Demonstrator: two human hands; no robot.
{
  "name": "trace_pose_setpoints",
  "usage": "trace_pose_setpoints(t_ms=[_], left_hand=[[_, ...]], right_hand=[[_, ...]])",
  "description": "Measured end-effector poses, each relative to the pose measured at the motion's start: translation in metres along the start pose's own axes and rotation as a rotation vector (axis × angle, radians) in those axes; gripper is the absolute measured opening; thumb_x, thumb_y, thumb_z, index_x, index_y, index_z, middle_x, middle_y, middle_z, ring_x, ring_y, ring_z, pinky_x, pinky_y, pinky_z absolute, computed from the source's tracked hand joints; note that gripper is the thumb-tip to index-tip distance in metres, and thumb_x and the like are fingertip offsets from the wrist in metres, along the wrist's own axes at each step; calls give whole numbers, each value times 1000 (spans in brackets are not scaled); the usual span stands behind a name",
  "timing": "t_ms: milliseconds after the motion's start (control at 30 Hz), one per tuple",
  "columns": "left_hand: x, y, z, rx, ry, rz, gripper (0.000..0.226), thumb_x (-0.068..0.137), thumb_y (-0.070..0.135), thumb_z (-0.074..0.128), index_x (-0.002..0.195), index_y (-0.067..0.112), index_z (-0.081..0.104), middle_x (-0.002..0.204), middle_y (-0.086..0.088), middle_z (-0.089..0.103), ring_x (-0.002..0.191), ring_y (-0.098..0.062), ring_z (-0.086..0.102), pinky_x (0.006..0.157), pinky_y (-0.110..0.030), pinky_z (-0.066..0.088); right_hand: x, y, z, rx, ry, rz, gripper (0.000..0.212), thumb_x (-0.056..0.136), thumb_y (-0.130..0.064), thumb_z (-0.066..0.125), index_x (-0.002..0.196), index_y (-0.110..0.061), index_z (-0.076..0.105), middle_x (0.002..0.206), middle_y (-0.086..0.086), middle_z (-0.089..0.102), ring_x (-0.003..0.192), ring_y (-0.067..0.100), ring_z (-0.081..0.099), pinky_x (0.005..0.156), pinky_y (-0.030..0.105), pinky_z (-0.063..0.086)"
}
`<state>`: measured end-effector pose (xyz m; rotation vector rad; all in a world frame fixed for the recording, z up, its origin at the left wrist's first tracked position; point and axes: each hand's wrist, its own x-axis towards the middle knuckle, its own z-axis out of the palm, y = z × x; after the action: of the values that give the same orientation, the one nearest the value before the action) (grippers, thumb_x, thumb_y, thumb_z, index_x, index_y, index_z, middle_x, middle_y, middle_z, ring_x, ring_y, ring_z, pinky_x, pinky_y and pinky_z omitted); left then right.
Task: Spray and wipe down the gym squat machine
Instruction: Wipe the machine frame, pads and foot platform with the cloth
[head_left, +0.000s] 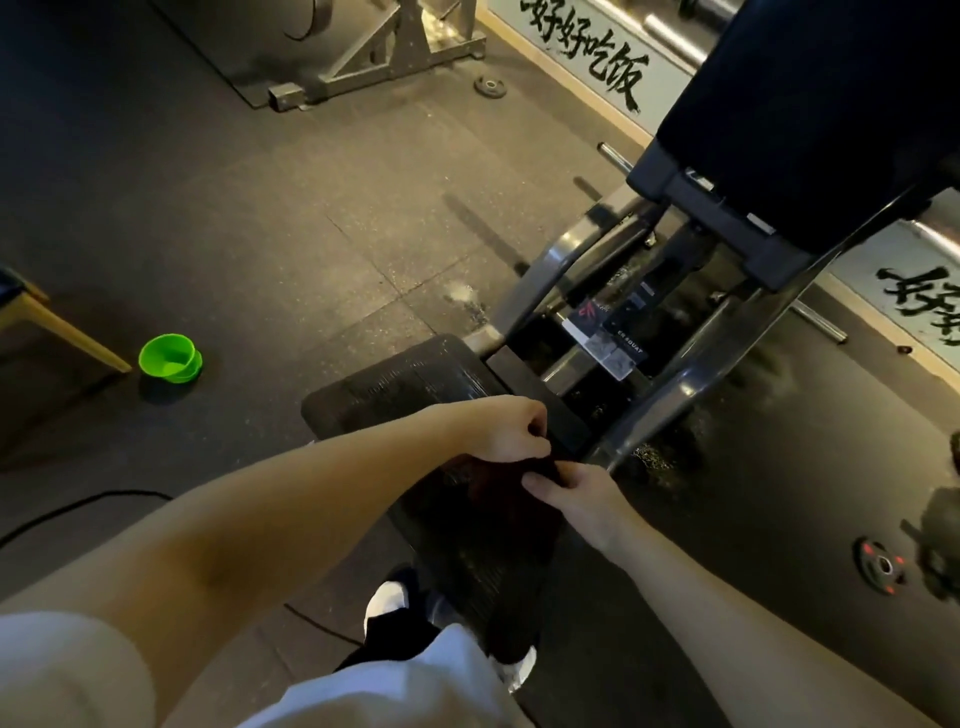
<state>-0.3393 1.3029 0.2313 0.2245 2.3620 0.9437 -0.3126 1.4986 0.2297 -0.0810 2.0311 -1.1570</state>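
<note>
Dark fabric, a single cloth (493, 475) that was hard to pick out against the black rubber, was bunched between the person's two hands over the footplate (410, 384) of the squat machine (691, 374). The left hand (501, 428) had its fingers curled tightly under, its grip closed on the cloth's far edge. The right hand (579, 493) met it from the other side, thumb and fingertips pinching the same cloth, so neither grip showed any gap. The two hands sat just beside each other above the footplate's right edge. Both bare forearms reached forward and down, the left slanting in across the footplate's near left corner and the right coming in from the footplate's right side.

I counted one footplate and one dark back pad (831, 104), which rose beyond the footplate and to its right. Two white shoes (387, 597) stood at the footplate's near end. One green tub (169, 358) sat on the floor (234, 234) well to the footplate's left. One black cable (78, 506) trailed along the floor on that same left side. There were two weight plates: one weight plate (490, 85) lay far beyond the footplate, the other (881, 566), marked with red, lay well to its right.
</note>
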Motion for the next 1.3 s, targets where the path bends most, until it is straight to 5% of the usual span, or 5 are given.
trace_pose_setpoints(t_ms=[433, 633, 767, 1067, 1300], left_hand=[[57, 30, 74, -343, 217, -232, 68, 89, 15, 67, 152, 22, 40, 144, -8, 46, 129, -26, 51, 105, -42, 51], [72, 85, 121, -870, 149, -572, 36, 101, 38, 63, 121, 9, 58, 102, -8, 67, 85, -19, 66, 64, -27, 57], [72, 104, 130, -1236, -3, -539, 46, 105, 48, 49, 127, 11, 66, 122, -10, 73, 115, -28, 69, 99, -40, 56], [100, 83, 121, -1184, -252, -487, 40, 108, 37, 43, 127, 10, 65, 128, -16, 70, 122, -31, 66, 105, -42, 53], [135, 27, 74, -633, 202, -367, 23, 96, 25, 72, 118, 16, 71, 101, 1, 69, 95, -18, 68, 88, -29, 56]], right_hand=[[-25, 42, -82, 308, 81, -42, 26, 107, -28, 52, 124, -28, 73, 114, 0, 77, 110, 18, 71, 95, 46, 60], [-35, 61, -132, 412, 81, -64, 26, 107, -30, 52, 119, -27, 75, 117, 4, 76, 113, 25, 71, 98, 53, 57], [-37, 67, -150, 498, 77, -85, 27, 107, -28, 51, 123, -25, 73, 120, 7, 74, 114, 27, 70, 97, 53, 58], [-16, 47, -152, 502, 203, -82, 43, 107, -18, 50, 145, -37, 53, 131, 2, 65, 119, 26, 65, 98, 52, 57], [17, 35, -138, 96, 328, 20, 29, 106, -28, 54, 127, -40, 69, 128, -5, 66, 119, 20, 63, 99, 52, 56]])
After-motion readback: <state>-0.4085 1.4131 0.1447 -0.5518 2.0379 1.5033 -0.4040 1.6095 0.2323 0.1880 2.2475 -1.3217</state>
